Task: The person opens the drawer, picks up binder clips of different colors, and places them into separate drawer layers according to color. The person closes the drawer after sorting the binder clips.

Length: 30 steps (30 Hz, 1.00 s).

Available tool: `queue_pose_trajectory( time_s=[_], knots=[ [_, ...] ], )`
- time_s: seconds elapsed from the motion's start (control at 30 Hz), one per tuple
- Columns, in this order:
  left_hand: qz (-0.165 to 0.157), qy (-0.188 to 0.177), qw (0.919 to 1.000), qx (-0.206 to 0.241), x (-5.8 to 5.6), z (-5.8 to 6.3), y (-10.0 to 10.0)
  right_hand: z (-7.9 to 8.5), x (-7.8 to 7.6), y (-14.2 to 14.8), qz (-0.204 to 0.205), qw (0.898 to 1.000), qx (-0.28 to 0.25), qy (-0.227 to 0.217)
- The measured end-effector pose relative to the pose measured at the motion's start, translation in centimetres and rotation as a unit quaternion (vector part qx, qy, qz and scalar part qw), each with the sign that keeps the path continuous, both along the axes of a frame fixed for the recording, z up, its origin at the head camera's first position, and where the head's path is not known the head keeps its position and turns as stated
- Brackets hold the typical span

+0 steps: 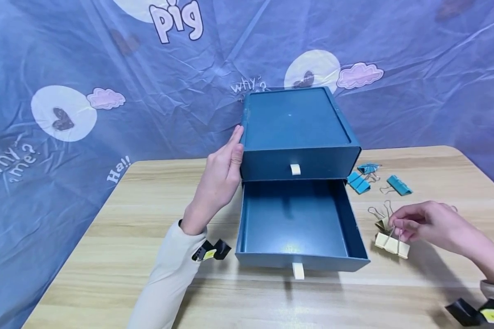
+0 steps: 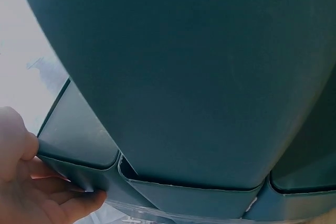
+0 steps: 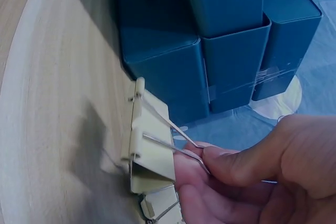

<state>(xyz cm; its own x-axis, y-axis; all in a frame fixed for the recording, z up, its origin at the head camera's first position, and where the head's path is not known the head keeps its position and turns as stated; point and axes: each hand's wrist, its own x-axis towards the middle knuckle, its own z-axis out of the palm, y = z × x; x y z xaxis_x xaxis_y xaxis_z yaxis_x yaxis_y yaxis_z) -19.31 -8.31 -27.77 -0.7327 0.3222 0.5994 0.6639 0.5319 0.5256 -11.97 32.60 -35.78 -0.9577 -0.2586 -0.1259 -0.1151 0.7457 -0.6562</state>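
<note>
A dark blue drawer cabinet (image 1: 300, 162) stands on the table, its upper drawer closed and the drawer (image 1: 292, 219) below pulled out; nothing lies inside the visible part. My left hand (image 1: 220, 176) rests on the cabinet's left side near the top, fingers fairly straight; the left wrist view shows this hand (image 2: 47, 187) against the side wall. With thumb and fingers, my right hand (image 1: 430, 226) pinches the wire handles of a cream binder clip (image 1: 392, 245), right of the drawer. The right wrist view shows that clip (image 3: 152, 142) close up, above the wood.
Another cream binder clip (image 1: 382, 223) lies behind the held one, partly hidden by the hand. Several blue binder clips (image 1: 399, 185) lie beside the cabinet's right side. A blue printed cloth (image 1: 169, 100) hangs behind the wooden table (image 1: 144, 219).
</note>
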Motion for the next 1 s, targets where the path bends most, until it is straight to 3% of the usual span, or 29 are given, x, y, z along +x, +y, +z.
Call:
queue_pose_trajectory(
  time_s=[0.17,0.3,0.43,0.57,0.7,0.87,1.0],
  knots=[
    [0.003,-0.005,1.0,0.0,0.0,0.0,0.0,0.1,-0.2,0.6,0.029,0.998,-0.041,-0.043],
    [-0.003,-0.007,1.0,0.002,0.0,0.0,0.0,0.3,-0.1,0.5,0.031,0.998,-0.046,-0.033],
    [-0.004,-0.007,1.0,0.004,0.0,0.1,0.1,1.1,0.2,-0.4,0.01,0.999,0.008,0.046],
    [-0.002,-0.008,0.9999,0.005,0.1,0.1,0.1,2.6,0.7,-1.1,0.0,0.988,0.05,0.143],
    [-0.001,-0.009,0.9999,0.008,0.2,0.1,0.2,4.2,1.4,-1.2,-0.011,0.981,0.039,0.19],
    [0.002,-0.01,0.9999,0.008,0.2,0.2,0.4,5.8,2.2,-1.7,-0.02,0.976,-0.033,0.215],
    [0.007,-0.017,0.9998,0.006,0.3,0.2,0.4,6.9,2.8,-3.0,-0.025,0.963,-0.031,0.267]
  ],
)
